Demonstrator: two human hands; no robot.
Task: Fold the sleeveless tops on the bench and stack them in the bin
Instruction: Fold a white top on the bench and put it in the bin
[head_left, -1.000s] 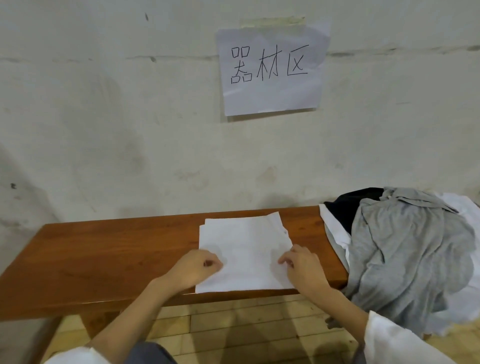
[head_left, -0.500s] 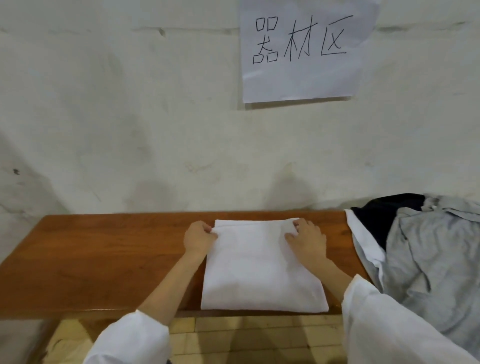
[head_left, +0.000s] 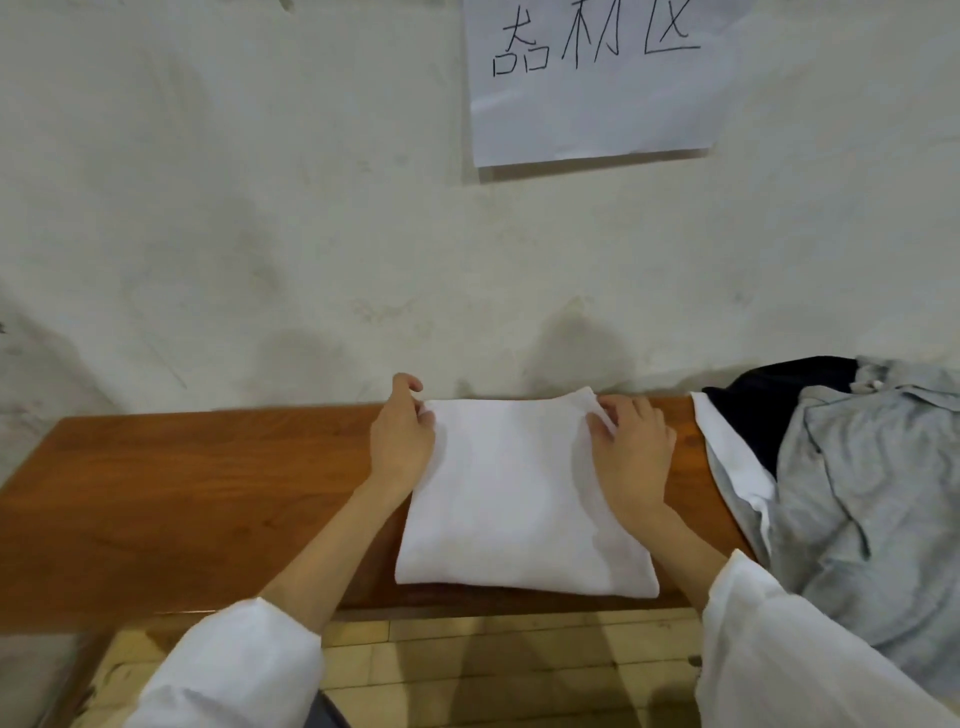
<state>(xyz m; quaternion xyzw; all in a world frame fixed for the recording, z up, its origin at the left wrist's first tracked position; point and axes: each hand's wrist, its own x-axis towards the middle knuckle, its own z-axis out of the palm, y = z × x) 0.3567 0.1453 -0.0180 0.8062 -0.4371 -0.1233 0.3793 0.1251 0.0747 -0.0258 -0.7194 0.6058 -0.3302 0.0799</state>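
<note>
Change: both hands went from the near edge of the white top to its far corners within the last second. The cloth, which lay open and ragged-edged, is now a doubled rectangle. Over the last half second the hands have barely shifted.
White top: lies flat on the bench, right of its middle. The near fold sits at the front edge and the far edge is close to the wall.
Left hand: at the far-left corner of the top. Its fingers are curled, with the forefinger arched above the thumb, pinching that corner.
Right hand: palm down over the far-right corner. Its fingers are straight and slightly spread, lying partly on the cloth and partly on the wood, and the thumb rests on the cloth.
Sleeves: a white left cuff and a white right cuff, both pushed up the forearms.
Pile of clothes: heaped on the right end of the bench, apart from the white top. A crumpled grey garment is uppermost, a black garment is behind it and a white garment is along its left side.
Paper sign: fixed to the wall above the bench, with handwritten characters cut off at the top.
Floor: pale boards below the front of the bench.
</note>
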